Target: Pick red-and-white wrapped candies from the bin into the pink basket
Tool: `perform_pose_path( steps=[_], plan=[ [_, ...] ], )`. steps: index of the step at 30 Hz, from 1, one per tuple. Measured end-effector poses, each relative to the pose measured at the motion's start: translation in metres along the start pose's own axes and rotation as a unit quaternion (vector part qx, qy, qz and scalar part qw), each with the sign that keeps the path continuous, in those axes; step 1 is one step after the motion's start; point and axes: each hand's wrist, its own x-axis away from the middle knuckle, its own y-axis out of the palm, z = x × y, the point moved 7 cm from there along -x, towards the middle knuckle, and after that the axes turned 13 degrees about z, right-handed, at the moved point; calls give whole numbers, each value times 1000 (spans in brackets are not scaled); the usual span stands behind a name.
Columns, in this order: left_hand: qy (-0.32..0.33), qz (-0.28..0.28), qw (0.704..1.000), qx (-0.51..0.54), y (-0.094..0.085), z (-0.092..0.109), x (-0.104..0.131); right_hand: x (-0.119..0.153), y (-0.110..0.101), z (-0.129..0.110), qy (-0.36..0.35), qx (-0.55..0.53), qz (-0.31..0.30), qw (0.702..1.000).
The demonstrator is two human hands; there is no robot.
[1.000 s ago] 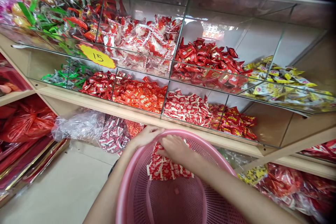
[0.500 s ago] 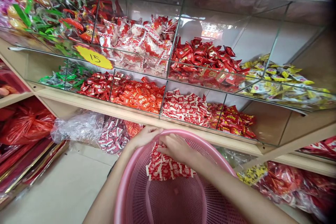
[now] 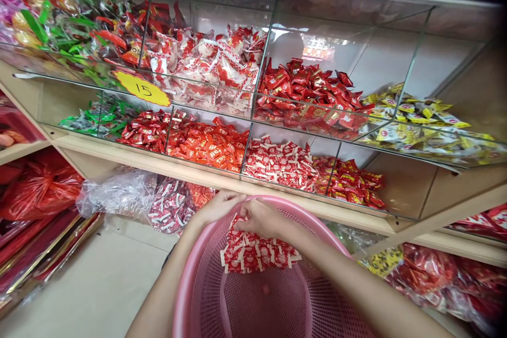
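A pink mesh basket (image 3: 182, 296) stands in front of me, against the lower shelf edge. Inside it, toward the far side, lies a pile of small red and white packets (image 3: 257, 254). My left hand (image 3: 222, 206) rests on the far left rim, its fingers closed over the edge. My right hand (image 3: 261, 217) reaches into the basket over the packets, its fingers curled at the top of the pile; what they pinch, if anything, is too small to tell.
Glass shelf bins hold red packets (image 3: 304, 92), white-and-red packets (image 3: 279, 163) and yellow packets (image 3: 423, 111). A yellow price tag (image 3: 141, 88) hangs left. Plastic bags (image 3: 119, 193) lie beneath the wooden shelf edge (image 3: 138, 161).
My right hand has shifted slightly up and left over the pile, and a little more of the packets shows at the right. My left hand stays on the rim.
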Motion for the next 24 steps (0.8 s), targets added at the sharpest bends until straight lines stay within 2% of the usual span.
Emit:
perform_pose_path(
  steps=[5, 11, 19, 24],
  plan=[
    [-2, 7, 1000, -7, -1, 2, 0, -1, -11, -4, 23, 56, -24, 998],
    [4, 1, 1000, 4, -1, 5, 2, -2, -4, -20, 12, 106, -37, 994],
    [3, 1, 1000, 7, 0, 1, 0, -6, 2, -18, 14, 84, -69, 994],
    [14, -18, 999, 37, 3, 4, 2, -5, 5, -13, 1, 66, -50, 997]
  ],
)
